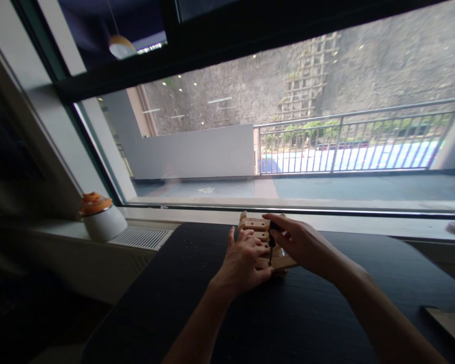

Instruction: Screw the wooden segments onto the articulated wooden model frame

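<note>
Slatted wooden frame (252, 224) lay on the far part of the dark table (147, 308), just short of the window sill (212, 216). Right hand (296, 241): grip closed round the handle of a screwdriver (272, 239), index finger reaching over toward the handle's top. Shaft pointed down, nearly upright; tip met the near strip (285, 261), whose right end stuck out past the slats. Screw under the tip too small to make out. Left hand (243, 257) lay over the frame's left side, fingers spread across the slats, thumb by the near strip; whether it pinched an edge or only pressed, could not tell.

Notes on driving: judged that the shaft was best kept square to the strip, since any lean invited the tip to cam out. Steady downward push with short, even turns seemed right, easing off once resistance rose, as thin wood could split. Left hand needed firm pressure so the frame would not twist with the turning, and its thumb, close to the tip, was best kept clear of a slip.
</note>
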The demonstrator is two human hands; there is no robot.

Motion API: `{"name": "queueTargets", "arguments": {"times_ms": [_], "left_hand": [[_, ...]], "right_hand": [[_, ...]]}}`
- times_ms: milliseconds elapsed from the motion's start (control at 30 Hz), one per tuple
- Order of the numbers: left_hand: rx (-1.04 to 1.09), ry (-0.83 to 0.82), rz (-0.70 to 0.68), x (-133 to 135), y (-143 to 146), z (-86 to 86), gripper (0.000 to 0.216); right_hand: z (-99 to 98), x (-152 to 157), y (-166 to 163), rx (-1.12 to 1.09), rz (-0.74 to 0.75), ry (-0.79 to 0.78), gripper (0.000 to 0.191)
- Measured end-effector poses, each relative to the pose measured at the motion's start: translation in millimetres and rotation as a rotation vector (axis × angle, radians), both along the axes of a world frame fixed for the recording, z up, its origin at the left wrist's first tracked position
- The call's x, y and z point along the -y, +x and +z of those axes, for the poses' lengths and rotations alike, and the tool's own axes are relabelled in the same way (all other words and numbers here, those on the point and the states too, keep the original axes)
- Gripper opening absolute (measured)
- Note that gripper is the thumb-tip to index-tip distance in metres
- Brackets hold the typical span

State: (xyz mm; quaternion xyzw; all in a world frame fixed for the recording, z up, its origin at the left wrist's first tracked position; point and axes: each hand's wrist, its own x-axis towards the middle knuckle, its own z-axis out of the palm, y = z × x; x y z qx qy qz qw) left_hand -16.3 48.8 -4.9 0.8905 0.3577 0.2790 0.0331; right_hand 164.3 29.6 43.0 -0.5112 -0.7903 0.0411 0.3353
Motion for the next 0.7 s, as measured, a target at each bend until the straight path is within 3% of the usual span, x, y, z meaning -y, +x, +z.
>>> {"name": "queueTargets", "arguments": {"times_ms": [267, 400, 700], "left_hand": [[-0.057, -0.015, 0.014, 2.5, 0.7, 0.7, 0.002], [-0.083, 0.014, 0.035, 3.3, 1.2, 0.2, 0.012], [-0.098, 0.016, 0.035, 2.1, 1.4, -1.5, 0.011]], "right_hand": [[6.0, 7.9, -10.5, -0.012, 0.090, -0.030, 0.030], [6.6, 6.4, -6.7, -0.004, 0.050, -0.027, 0.028], [3.1, 2.9, -6.2, -0.054, 0.058, -0.008, 0.026]]}}
